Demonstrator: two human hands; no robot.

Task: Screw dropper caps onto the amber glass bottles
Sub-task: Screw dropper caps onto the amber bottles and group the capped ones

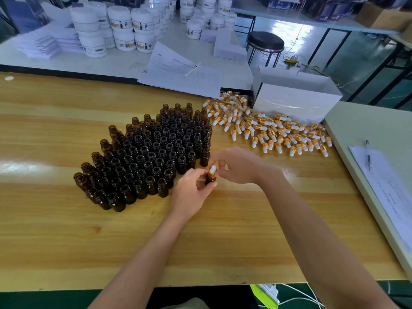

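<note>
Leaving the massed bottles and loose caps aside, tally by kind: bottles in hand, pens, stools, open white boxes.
Bottle in hand: 1, the amber bottle, held by the left hand, the right hand pinching its dropper cap
Pens: 2, far pen and right pen
Stool: 1
Open white box: 1
Total: 5

We grip a smooth, dark amber glass bottle (pixel 210 180) in our left hand (pixel 191 194); our right hand (pixel 237 167) pinches its dropper cap (pixel 213 170), matt white bulb over shiny gold collar. Beneath both hands the pale wooden tabletop (pixel 66 230) is varnished and glossy; left of them, open amber bottles (pixel 147 157) gleam.
</note>
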